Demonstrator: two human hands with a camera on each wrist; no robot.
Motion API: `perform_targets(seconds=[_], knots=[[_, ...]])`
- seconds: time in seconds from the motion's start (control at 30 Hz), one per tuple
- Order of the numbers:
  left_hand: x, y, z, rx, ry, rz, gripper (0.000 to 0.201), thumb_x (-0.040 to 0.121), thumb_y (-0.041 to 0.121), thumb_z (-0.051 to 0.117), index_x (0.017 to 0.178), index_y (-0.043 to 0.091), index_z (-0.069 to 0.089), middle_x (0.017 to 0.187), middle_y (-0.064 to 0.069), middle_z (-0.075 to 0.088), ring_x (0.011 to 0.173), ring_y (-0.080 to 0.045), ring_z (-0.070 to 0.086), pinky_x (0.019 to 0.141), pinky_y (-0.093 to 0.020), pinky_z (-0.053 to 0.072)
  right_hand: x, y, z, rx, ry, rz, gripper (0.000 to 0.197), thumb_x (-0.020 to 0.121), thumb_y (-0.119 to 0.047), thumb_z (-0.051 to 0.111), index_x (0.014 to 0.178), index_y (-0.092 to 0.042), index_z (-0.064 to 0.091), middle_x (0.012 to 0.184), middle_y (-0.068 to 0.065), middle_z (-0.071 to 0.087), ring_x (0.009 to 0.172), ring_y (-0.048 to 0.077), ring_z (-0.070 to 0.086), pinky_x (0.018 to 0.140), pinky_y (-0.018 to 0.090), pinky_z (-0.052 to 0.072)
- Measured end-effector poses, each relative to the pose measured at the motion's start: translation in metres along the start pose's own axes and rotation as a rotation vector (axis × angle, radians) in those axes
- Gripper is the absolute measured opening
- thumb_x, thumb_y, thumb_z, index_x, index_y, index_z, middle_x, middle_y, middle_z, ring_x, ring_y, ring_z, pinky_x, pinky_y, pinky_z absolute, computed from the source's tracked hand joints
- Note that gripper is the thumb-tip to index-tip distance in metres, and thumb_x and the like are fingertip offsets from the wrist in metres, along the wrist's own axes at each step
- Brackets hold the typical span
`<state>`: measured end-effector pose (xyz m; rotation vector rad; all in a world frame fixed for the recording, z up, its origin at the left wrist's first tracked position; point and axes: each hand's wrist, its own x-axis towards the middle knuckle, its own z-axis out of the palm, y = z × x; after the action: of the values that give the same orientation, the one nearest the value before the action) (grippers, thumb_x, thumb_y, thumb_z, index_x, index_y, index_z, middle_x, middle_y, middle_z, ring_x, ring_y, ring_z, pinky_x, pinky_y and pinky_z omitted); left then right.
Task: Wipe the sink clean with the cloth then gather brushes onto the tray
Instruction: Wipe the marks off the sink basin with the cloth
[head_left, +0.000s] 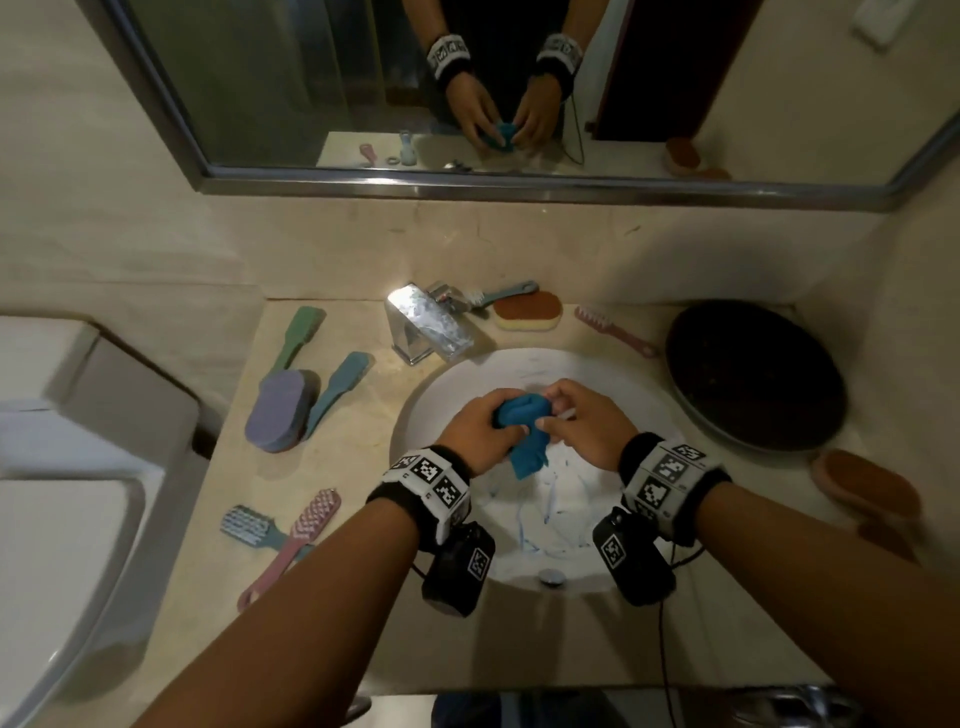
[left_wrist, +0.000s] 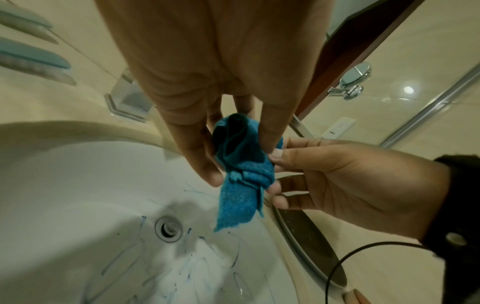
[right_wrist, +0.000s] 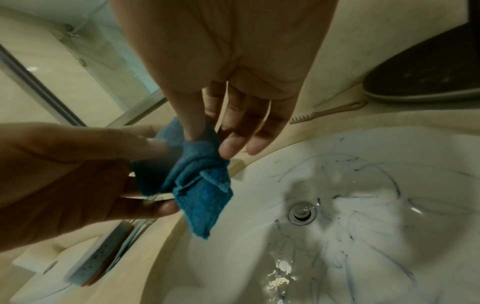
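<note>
A bunched blue cloth (head_left: 524, 426) hangs in the air above the white sink (head_left: 436, 405), which is streaked with blue marks around its drain (left_wrist: 168, 229). My left hand (head_left: 480, 434) pinches the cloth (left_wrist: 241, 170) between thumb and fingers from the left. My right hand (head_left: 582, 423) pinches the same cloth (right_wrist: 200, 185) from the right, its outer fingers straighter. A dark round tray (head_left: 753, 374) sits on the counter to the right of the sink. Several brushes lie around it: green (head_left: 298, 335), teal (head_left: 340, 387), pink (head_left: 301, 535), and a pink one (head_left: 615, 330) near the tray.
A chrome tap (head_left: 428, 322) stands behind the sink, with a brown-topped sponge (head_left: 527, 312) and a teal bottle brush (head_left: 501, 296) beside it. A purple pad (head_left: 278, 410) lies left, a brown brush (head_left: 867, 488) right. A mirror (head_left: 467, 78) covers the wall; a toilet cistern (head_left: 78, 415) stands left.
</note>
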<state>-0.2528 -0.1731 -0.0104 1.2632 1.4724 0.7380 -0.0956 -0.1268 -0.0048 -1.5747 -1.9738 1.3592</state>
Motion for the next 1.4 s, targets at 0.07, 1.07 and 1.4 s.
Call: perform_targets(seconds=[0.07,1.07,1.4], knots=[[0.010,0.002,0.008,0.010,-0.004,0.009,0.039,0.085,-0.001,0.058,0.120,0.016,0.054,0.104,-0.005,0.058,0.090,-0.023,0.059,0.079,-0.039,0.055,0.005,0.006,-0.007,0.023,0.003,0.025,0.013,0.088,-0.007,0.059,0.094,-0.013,0.049,0.083,0.002,0.053,0.070,0.018,0.056,0.056,0.014,0.041],[0.119,-0.052,0.105,0.332,-0.320,-0.072,0.034,0.093,0.003,0.047,0.125,0.012,0.050,0.122,-0.014,0.057,0.109,-0.028,0.056,0.089,-0.030,0.045,-0.026,0.128,-0.050,-0.402,0.103,0.402,0.061,0.089,-0.031,0.058,0.143,-0.032,0.029,0.148,0.004,0.029,0.133,0.025,0.034,0.110,0.041,0.032],[0.130,-0.056,0.191,0.342,-0.526,-0.026,0.024,0.095,0.012,0.048,0.118,0.017,0.044,0.094,-0.012,0.057,0.081,-0.026,0.056,0.070,-0.032,0.046,-0.067,0.181,-0.057,-0.581,0.229,0.681,0.074,0.092,-0.042,0.048,0.149,-0.033,0.003,0.159,-0.004,-0.009,0.147,0.025,0.001,0.118,0.047,0.015]])
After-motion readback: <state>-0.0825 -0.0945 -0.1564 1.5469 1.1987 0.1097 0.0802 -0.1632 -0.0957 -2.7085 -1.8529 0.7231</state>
